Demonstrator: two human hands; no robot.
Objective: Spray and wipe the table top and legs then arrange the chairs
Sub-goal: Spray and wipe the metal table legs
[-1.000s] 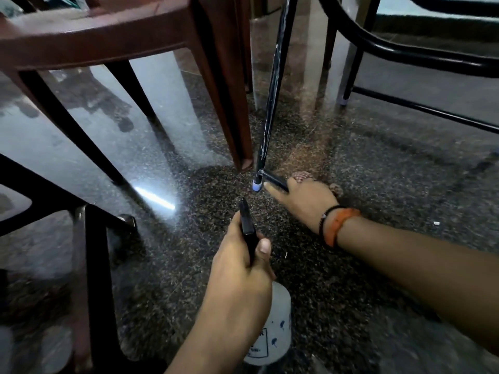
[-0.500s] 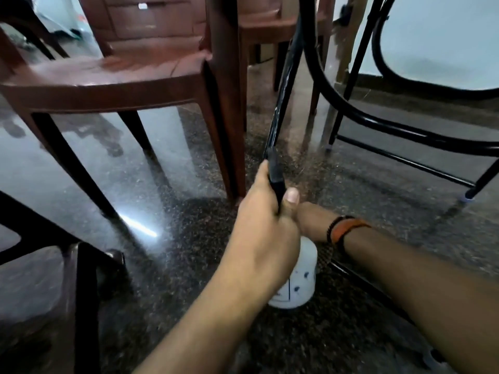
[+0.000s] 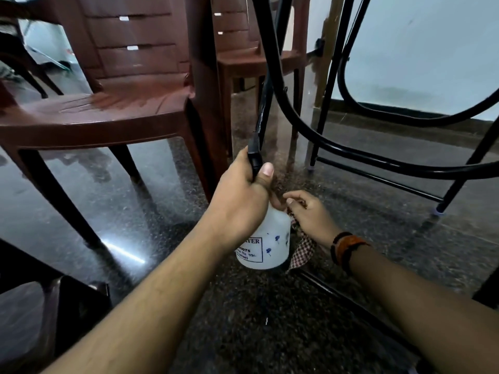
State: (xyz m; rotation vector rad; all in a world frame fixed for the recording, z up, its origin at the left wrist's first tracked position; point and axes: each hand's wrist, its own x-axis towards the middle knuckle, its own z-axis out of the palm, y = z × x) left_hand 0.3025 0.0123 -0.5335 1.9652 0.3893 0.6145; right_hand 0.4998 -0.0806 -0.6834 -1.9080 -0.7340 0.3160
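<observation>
Down on dark speckled stone floor (image 3: pixel 243 319), my left hand (image 3: pixel 240 201) grips the white plastic spray bottle's (image 3: pixel 267 244) black trigger head (image 3: pixel 255 155); my right hand (image 3: pixel 310 217) pinches the checked cloth (image 3: pixel 302 251) beside it.

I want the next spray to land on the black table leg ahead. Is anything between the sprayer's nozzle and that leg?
Nothing visible. The left hand grips the spray bottle, its nozzle just below the table leg. The brown chair stands left; the right hand holds the checked cloth lower right.
</observation>
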